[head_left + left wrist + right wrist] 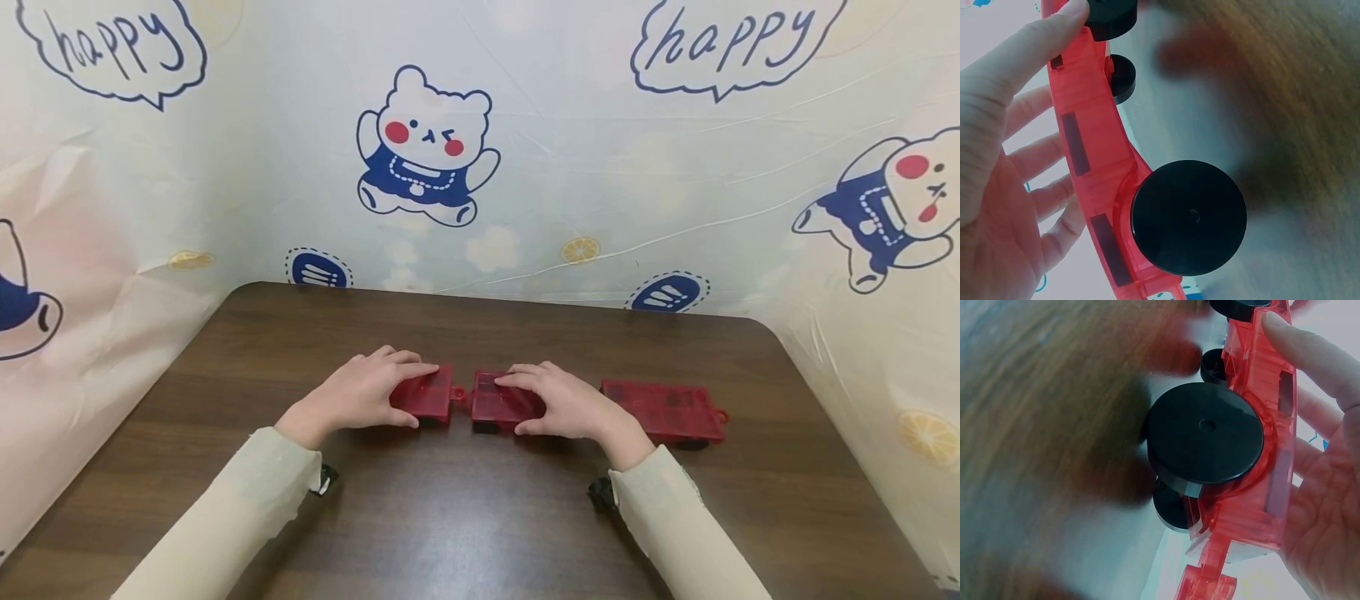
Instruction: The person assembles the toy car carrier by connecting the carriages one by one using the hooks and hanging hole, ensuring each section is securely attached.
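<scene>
Two translucent red toy wagons with black wheels stand end to end on the table. My left hand [363,390] holds the left wagon [431,397], its thumb on the near side and fingers over the far side. The middle wagon [495,408] is held likewise by my right hand [573,404]. Between the two, a small red ring coupling [458,394] sits close to the middle wagon's end. From the left wrist, the thumb lies along the red side above a black wheel [1190,217]. The right wrist view shows a wheel [1204,431] and a red coupling [1207,584].
Right of my right hand stands a third red wagon [660,407], with a ring at its right end. Everything is on a dark brown wooden table [480,517]. A printed cloth backdrop [555,167] rises behind the table and at both sides.
</scene>
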Demonstrator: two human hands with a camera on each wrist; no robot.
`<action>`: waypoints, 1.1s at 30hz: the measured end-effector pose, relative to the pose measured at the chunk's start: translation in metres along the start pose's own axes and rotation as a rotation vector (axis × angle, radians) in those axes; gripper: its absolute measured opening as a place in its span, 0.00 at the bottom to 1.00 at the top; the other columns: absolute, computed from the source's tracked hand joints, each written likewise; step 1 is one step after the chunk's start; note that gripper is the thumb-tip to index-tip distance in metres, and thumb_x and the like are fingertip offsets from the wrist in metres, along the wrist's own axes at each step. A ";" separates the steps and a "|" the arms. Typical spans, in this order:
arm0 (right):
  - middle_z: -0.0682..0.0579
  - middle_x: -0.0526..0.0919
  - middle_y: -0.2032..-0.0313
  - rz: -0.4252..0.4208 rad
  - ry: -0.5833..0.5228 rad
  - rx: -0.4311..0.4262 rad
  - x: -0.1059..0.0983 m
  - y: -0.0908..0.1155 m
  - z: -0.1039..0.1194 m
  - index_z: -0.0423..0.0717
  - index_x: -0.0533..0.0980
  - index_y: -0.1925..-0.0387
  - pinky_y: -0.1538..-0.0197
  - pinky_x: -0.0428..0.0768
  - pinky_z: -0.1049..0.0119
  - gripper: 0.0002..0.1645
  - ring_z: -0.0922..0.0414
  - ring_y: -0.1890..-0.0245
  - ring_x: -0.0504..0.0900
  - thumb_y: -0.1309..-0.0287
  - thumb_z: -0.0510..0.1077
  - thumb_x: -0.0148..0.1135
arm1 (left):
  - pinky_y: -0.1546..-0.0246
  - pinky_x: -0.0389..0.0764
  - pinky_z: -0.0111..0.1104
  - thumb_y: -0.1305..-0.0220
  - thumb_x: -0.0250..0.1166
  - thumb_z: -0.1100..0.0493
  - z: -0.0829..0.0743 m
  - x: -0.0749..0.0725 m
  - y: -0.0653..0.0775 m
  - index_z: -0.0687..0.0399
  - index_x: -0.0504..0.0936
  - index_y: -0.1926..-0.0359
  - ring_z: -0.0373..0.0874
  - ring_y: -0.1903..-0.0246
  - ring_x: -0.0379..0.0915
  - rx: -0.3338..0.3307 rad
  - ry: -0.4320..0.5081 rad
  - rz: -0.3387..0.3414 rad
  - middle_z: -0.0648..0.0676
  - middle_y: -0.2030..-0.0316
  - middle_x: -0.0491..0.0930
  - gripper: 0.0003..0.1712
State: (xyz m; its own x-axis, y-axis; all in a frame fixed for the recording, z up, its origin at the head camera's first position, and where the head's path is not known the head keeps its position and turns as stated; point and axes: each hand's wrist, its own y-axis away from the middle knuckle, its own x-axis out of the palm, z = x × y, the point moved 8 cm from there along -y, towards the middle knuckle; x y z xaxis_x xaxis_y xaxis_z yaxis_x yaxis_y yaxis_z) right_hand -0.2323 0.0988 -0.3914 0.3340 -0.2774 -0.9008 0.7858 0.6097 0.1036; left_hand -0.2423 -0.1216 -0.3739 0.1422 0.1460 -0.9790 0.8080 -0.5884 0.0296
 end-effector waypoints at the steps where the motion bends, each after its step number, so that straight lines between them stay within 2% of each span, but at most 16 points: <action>1: 0.48 0.70 0.31 0.000 -0.002 0.001 0.000 0.000 0.000 0.58 0.71 0.32 0.39 0.78 0.51 0.41 0.49 0.35 0.70 0.48 0.53 0.74 | 0.51 0.80 0.51 0.56 0.78 0.41 0.000 0.001 0.000 0.42 0.75 0.33 0.52 0.43 0.72 0.002 -0.001 0.001 0.56 0.39 0.77 0.46; 24: 0.51 0.70 0.31 0.013 0.013 0.018 -0.002 0.003 -0.004 0.60 0.70 0.31 0.40 0.80 0.51 0.43 0.50 0.35 0.70 0.49 0.55 0.75 | 0.49 0.79 0.52 0.55 0.78 0.37 0.002 0.008 0.000 0.41 0.73 0.32 0.52 0.41 0.71 -0.022 0.006 0.025 0.54 0.38 0.76 0.48; 28: 0.51 0.69 0.30 -0.006 0.012 0.017 -0.012 0.012 -0.007 0.59 0.68 0.30 0.38 0.78 0.49 0.44 0.50 0.32 0.69 0.48 0.57 0.73 | 0.49 0.79 0.52 0.55 0.77 0.37 0.001 0.007 0.000 0.41 0.73 0.31 0.52 0.41 0.71 -0.013 0.000 0.020 0.54 0.38 0.75 0.48; 33: 0.49 0.68 0.29 -0.107 0.015 0.003 -0.036 0.031 -0.019 0.57 0.67 0.29 0.33 0.72 0.44 0.43 0.48 0.29 0.66 0.44 0.58 0.70 | 0.48 0.78 0.55 0.55 0.77 0.37 0.000 -0.002 0.004 0.41 0.72 0.31 0.53 0.37 0.68 0.009 -0.014 -0.025 0.53 0.36 0.75 0.49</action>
State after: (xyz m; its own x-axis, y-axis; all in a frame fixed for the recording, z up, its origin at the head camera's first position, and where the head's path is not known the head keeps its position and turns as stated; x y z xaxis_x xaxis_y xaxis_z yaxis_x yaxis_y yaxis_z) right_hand -0.2296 0.1421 -0.3633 0.2405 -0.3294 -0.9131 0.8178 0.5754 0.0078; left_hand -0.2394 -0.1241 -0.3721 0.1142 0.1495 -0.9821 0.8062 -0.5916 0.0037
